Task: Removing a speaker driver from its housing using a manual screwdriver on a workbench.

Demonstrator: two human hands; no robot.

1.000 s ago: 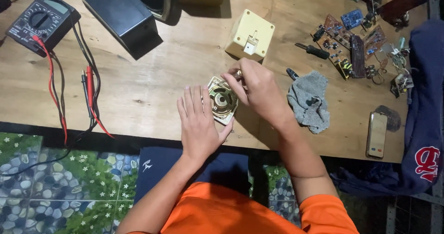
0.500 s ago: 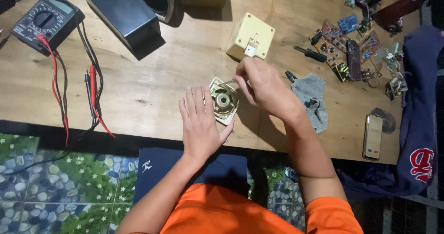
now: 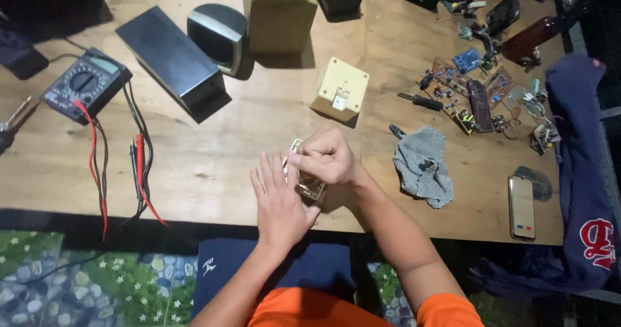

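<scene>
A small metal speaker part (image 3: 310, 186) lies near the front edge of the wooden table (image 3: 213, 152), mostly hidden under my hands. My left hand (image 3: 278, 201) presses against its left side with the fingers stretched out and together. My right hand (image 3: 326, 159) is curled into a fist over its top and grips it. Only a glinting lower edge and a corner above my right thumb show.
A cream box (image 3: 339, 91) stands just behind my hands, with a grey cloth (image 3: 424, 165) and screwdriver (image 3: 420, 100) to the right. Circuit boards (image 3: 472, 94), a phone (image 3: 521, 207) and a blue garment (image 3: 582, 172) lie far right. A multimeter (image 3: 84, 84) with leads (image 3: 139, 172) and black box (image 3: 171, 58) sit left.
My right hand has closed over the speaker part, hiding the round cone that showed before. Both hands sit a little closer to the table's front edge.
</scene>
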